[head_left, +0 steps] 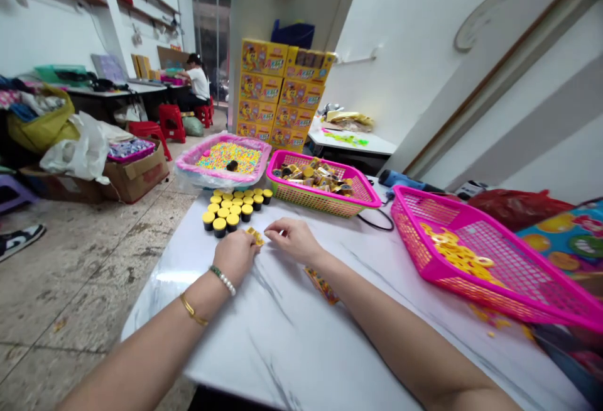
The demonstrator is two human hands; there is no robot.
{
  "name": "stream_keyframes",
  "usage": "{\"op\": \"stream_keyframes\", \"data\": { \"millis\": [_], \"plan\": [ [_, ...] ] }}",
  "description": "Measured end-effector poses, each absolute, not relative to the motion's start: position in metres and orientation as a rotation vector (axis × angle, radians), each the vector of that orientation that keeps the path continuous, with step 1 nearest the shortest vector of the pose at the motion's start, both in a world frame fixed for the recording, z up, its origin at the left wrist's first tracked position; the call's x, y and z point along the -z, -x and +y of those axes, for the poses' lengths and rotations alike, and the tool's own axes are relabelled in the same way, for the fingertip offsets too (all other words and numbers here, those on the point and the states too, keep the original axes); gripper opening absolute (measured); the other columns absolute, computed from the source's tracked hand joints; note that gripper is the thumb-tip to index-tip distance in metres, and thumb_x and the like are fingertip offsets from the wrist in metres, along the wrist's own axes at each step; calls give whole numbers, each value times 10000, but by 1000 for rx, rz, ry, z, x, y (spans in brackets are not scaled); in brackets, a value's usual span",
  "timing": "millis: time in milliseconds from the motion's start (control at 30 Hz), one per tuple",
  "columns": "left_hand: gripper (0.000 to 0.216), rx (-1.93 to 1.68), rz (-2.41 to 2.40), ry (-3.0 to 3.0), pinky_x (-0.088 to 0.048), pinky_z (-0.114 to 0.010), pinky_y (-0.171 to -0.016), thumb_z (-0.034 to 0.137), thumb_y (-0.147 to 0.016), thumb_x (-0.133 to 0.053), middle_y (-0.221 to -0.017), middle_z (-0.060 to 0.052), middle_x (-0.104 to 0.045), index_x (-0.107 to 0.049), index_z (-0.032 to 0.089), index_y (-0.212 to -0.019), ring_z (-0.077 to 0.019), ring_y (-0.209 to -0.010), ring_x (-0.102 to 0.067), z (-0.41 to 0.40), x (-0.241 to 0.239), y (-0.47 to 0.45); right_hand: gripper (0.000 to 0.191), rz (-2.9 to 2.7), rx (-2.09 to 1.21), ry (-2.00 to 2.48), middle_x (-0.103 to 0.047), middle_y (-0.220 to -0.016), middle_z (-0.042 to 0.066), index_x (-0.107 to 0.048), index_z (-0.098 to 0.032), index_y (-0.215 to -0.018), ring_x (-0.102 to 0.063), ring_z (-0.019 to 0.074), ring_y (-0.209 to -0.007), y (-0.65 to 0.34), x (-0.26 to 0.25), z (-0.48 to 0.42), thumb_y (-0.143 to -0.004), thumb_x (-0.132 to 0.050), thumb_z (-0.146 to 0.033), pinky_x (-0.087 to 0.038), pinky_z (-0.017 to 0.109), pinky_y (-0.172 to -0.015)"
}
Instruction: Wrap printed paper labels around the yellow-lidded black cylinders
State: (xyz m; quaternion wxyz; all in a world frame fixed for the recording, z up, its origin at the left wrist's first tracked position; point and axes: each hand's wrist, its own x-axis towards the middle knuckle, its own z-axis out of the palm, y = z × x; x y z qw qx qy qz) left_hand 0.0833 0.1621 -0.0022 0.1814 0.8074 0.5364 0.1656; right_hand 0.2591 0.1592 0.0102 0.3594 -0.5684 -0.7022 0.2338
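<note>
My left hand (pixel 237 255) rests on the white marbled table (pixel 282 329) with its fingers curled round small yellow pieces (pixel 255 235). Just to its right lies my right hand (pixel 293 239), fingers bent and pinched near the same pieces; what it grips is too small to name. Right behind both hands stands a cluster of several small black pots with yellow tops (pixel 235 205). A small packet with coloured print (pixel 323 285) lies under my right forearm.
A pink basket (pixel 471 273) at the right holds yellow rings (pixel 459 257). Another pink basket (pixel 325 197) holds gold-and-black items. A plastic-lined tray (pixel 188 169) holds coloured beads. Yellow cartons (pixel 282 93) are stacked behind. A seated person (pixel 196 81) works far off.
</note>
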Motion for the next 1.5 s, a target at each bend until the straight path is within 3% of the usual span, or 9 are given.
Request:
{"op": "stream_keyframes", "data": {
  "millis": [100,200,367,500,700,800,933,1167,1500],
  "plan": [
    [146,-735,1463,-2044,-414,-291,-712,168,-817,-671,-822,-89,-676,-684,167,-672,-208,-796,-621,160,2,-87,133,-1716,-660,1453,-724,-700,20,-756,-196,-692,-613,144,-680,-258,-16,159,-793,-669,-195,-447,259,-679],
    [197,-1004,1166,-1325,-348,-219,-558,125,-692,-762,-627,-14,-559,-615,151,-564,-126,-609,-512,163,-6,-88,179,-1574,-787,1435,-701,-663,29,-725,-171,-709,-616,137,-629,-263,-25,162,-835,-652,-275,-453,240,-601],
    [229,-1012,1053,-954,-129,-179,-377,340,-781,-710,-618,34,-486,-628,128,-758,-31,-405,-282,158,-33,-84,363,-1416,-1226,1286,-748,-847,115,-703,-136,-860,-686,151,-653,-267,-37,159,-877,-627,-491,-501,231,-527],
    [298,-1021,1050,-791,-117,-158,-347,367,-731,-763,-644,41,-505,-597,127,-794,-8,-385,-305,126,-34,-81,449,-1400,-1500,1119,-744,-821,105,-715,-125,-836,-677,145,-670,-250,-32,145,-818,-686,-573,-514,225,-541],
    [529,-1088,1089,-710,-142,-153,-343,583,-593,-834,-546,39,-533,-571,133,-686,-20,-364,-372,76,-21,-63,322,-1502,-1474,1058,-540,-471,-58,-641,-148,-590,-409,49,-444,-216,-24,118,-730,-788,-398,-312,187,-436],
    [531,-1085,1153,-791,-139,-154,-345,538,-509,-891,-470,60,-483,-579,124,-623,-15,-355,-360,67,-21,-50,324,-1516,-1532,1012,-599,-535,-30,-667,-153,-658,-473,70,-480,-209,-25,109,-742,-757,-453,-355,202,-462],
    [532,-1189,1203,-702,-162,-169,-323,517,-456,-903,-565,17,-594,-631,118,-678,-25,-356,-401,62,-18,-41,380,-1376,-1646,1038,-671,-681,19,-664,-159,-760,-567,99,-566,-202,-24,101,-728,-746,-528,-433,224,-525],
    [526,-1349,1225,-673,-217,-164,-351,577,-581,-840,-587,41,-562,-638,131,-773,-34,-392,-418,42,-12,-46,407,-1468,-1293,1174,-527,-538,-42,-547,-189,-647,-451,95,-504,-198,-15,90,-794,-645,-556,-365,240,-515],
    [519,-1480,1240,-787,-246,-177,-380,639,-701,-751,-542,57,-477,-699,132,-800,-32,-406,-354,32,-16,-48,474,-1645,-979,1115,-505,-561,-18,-515,-212,-620,-454,122,-531,-195,-16,76,-912,-505,-585,-386,266,-534]
  ]
}}
